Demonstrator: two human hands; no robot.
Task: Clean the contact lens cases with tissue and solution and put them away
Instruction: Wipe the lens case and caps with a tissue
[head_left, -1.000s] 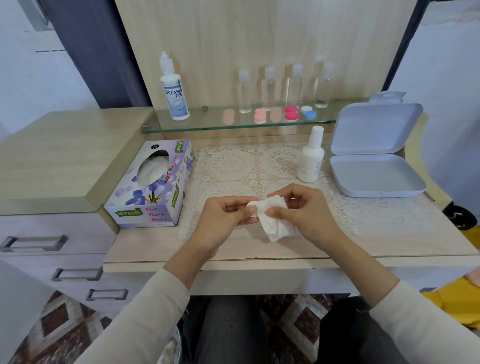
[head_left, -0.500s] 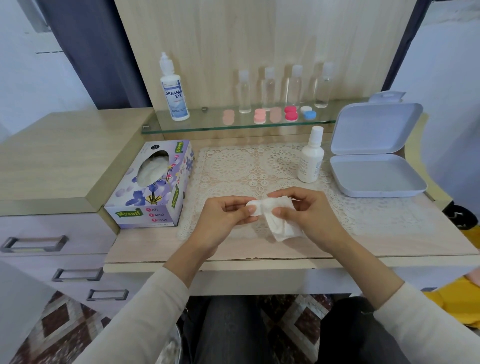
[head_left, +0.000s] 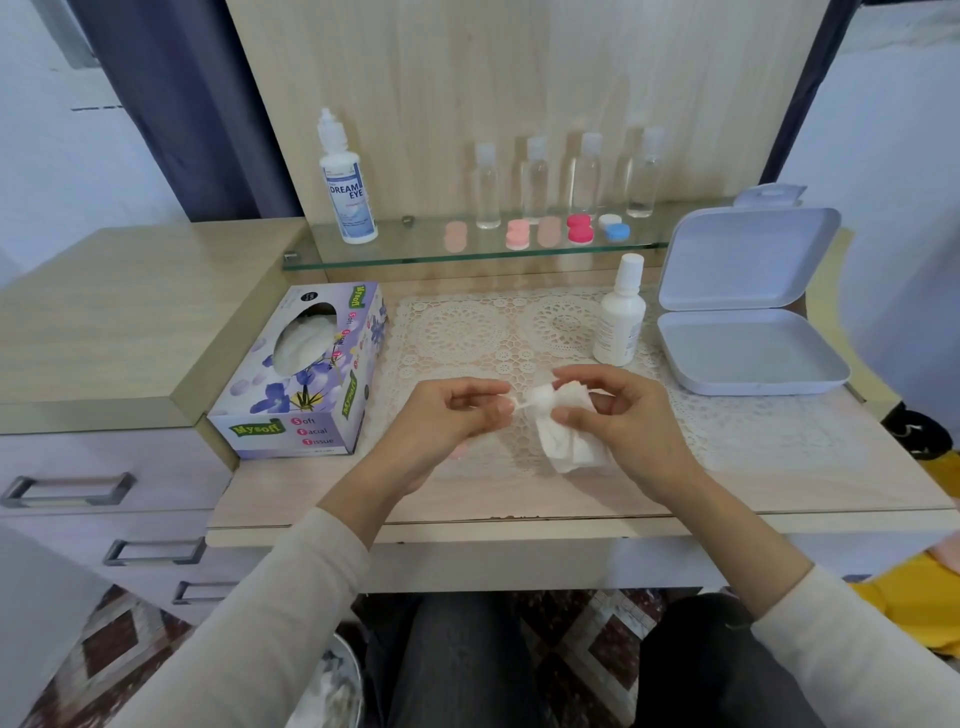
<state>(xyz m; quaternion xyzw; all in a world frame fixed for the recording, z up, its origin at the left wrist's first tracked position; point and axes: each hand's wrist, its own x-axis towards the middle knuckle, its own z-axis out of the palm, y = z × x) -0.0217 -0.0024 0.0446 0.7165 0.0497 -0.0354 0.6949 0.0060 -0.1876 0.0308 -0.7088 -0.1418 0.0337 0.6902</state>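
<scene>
My right hand (head_left: 631, 421) grips a crumpled white tissue (head_left: 569, 441) above the lace mat, thumb and fingers curled round its bunched top. My left hand (head_left: 452, 415) pinches a thin twisted tip of the same tissue between thumb and fingers. Whether anything is wrapped inside the tissue is hidden. Several contact lens cases stand on the glass shelf (head_left: 415, 254): a pale pink case (head_left: 456, 235), a pink case (head_left: 518, 234), a red case (head_left: 580, 228) and a white and blue case (head_left: 614, 227). The solution bottle (head_left: 349, 192) stands at the shelf's left end.
A tissue box (head_left: 306, 379) lies left of the lace mat (head_left: 467, 332). A small white bottle (head_left: 620, 322) and an open white box (head_left: 753, 353) stand at the right. Several clear bottles (head_left: 535, 176) line the shelf's back. Drawers (head_left: 67, 488) are at the lower left.
My hands have drawn apart. The tissue has gone to the right with my right hand, and my left hand now keeps only its stretched tip.
</scene>
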